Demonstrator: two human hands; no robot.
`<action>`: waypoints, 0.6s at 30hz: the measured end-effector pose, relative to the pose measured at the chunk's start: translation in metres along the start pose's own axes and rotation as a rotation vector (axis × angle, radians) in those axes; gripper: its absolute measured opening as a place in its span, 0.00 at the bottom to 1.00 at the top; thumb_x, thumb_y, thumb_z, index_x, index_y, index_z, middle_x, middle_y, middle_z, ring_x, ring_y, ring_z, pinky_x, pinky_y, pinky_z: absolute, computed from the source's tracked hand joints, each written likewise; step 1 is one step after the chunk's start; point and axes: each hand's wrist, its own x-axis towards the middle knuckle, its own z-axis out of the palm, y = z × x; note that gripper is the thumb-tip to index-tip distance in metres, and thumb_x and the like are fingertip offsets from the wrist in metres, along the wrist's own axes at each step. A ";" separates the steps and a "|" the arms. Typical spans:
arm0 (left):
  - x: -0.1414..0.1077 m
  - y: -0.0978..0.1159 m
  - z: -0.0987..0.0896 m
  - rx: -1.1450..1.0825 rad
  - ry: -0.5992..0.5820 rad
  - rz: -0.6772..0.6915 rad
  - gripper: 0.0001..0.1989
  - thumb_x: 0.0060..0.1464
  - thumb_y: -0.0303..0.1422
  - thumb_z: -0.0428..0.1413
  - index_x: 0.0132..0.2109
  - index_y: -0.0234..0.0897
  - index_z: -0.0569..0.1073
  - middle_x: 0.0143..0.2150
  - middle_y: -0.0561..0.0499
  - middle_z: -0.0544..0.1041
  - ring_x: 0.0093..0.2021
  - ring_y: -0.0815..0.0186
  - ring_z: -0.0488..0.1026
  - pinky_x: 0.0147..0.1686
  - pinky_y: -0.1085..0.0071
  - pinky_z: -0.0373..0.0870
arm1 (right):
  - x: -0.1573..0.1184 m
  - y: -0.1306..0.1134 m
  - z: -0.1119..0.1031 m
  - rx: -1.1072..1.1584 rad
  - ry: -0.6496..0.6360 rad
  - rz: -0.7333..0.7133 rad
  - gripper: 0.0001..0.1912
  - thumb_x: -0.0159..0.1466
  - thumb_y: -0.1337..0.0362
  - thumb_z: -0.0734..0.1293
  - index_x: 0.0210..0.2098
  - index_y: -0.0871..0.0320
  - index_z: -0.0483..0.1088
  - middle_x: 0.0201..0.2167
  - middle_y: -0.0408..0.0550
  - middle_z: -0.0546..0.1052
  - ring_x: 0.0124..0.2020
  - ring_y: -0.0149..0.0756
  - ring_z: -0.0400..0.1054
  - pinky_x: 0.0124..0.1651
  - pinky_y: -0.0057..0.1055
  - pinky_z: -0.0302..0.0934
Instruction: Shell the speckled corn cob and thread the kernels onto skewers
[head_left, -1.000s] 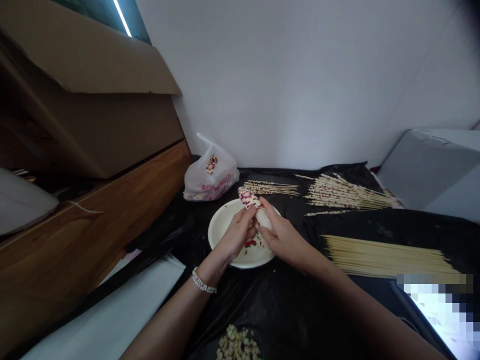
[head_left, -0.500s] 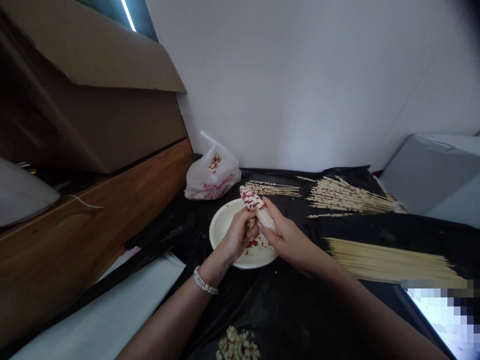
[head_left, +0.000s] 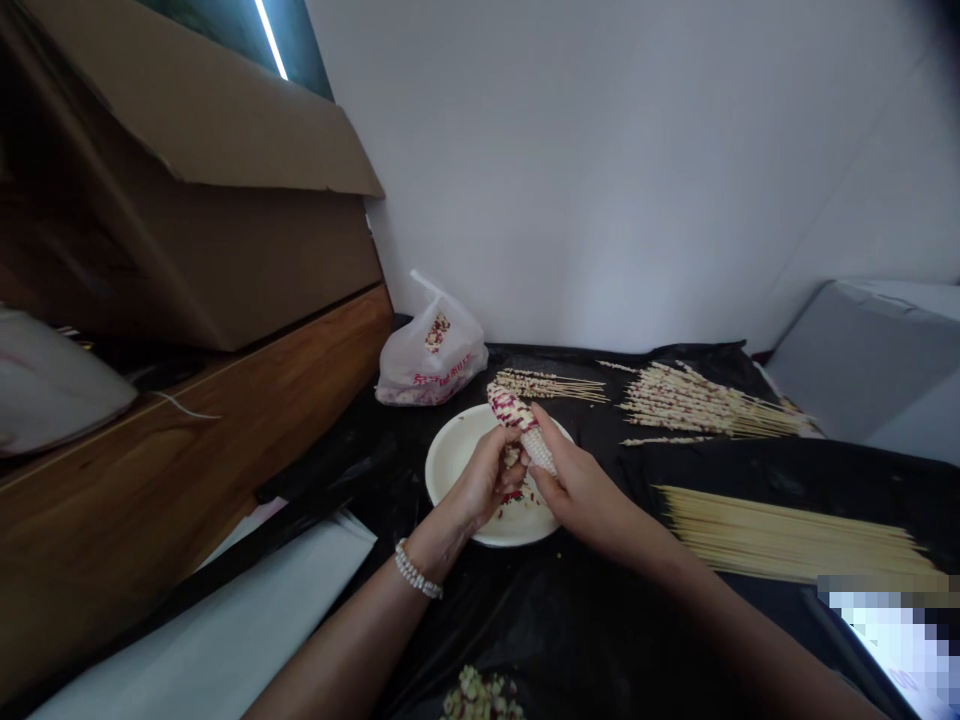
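Observation:
An ear of corn (head_left: 511,408), part red-and-white kernels and part bare white cob, tilts over a white bowl (head_left: 444,462). My right hand (head_left: 574,475) is closed round its lower, stripped end. My left hand (head_left: 484,475), with a beaded bracelet on the wrist, is closed against the ear's near side, the thumb at the edge of the kernels. Pale kernels (head_left: 512,456) show in its curled fingers, though the palm is hidden. Loose bits and a red printed pattern lie at the bottom of the bowl, partly covered by my hands.
Behind the bowl stands a plastic bag (head_left: 431,355) with kernels inside. Skewers threaded with kernels (head_left: 682,400) and a bundle of plain sticks (head_left: 787,530) lie right. Loose kernels (head_left: 482,697) sit at the near edge, a lit phone (head_left: 892,640) near right, a cardboard box (head_left: 262,250) left.
The whole view has shifted slightly, so things sit a little lower and further right. Both hands keep their hold at the ear of corn; the left thumb has moved slightly along it.

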 end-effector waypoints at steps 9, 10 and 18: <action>-0.002 -0.003 0.005 0.017 0.062 -0.058 0.10 0.49 0.37 0.47 0.24 0.37 0.63 0.17 0.57 0.58 0.15 0.77 0.47 0.17 0.74 0.41 | -0.007 0.000 0.011 -0.087 -0.008 -0.012 0.38 0.65 0.70 0.55 0.72 0.70 0.41 0.63 0.73 0.65 0.68 0.57 0.57 0.65 0.60 0.55; -0.001 -0.004 0.006 0.027 0.069 -0.056 0.07 0.46 0.35 0.49 0.26 0.37 0.62 0.18 0.58 0.59 0.15 0.77 0.47 0.17 0.74 0.41 | -0.007 0.001 0.012 -0.083 -0.010 -0.016 0.38 0.65 0.70 0.55 0.72 0.70 0.41 0.64 0.73 0.65 0.68 0.56 0.57 0.65 0.60 0.55; -0.005 0.001 0.006 0.019 0.016 0.020 0.08 0.46 0.37 0.52 0.28 0.38 0.62 0.17 0.60 0.57 0.15 0.77 0.47 0.18 0.75 0.43 | -0.002 0.006 0.002 -0.027 -0.007 -0.034 0.38 0.64 0.69 0.56 0.71 0.72 0.42 0.69 0.72 0.58 0.69 0.53 0.56 0.67 0.56 0.54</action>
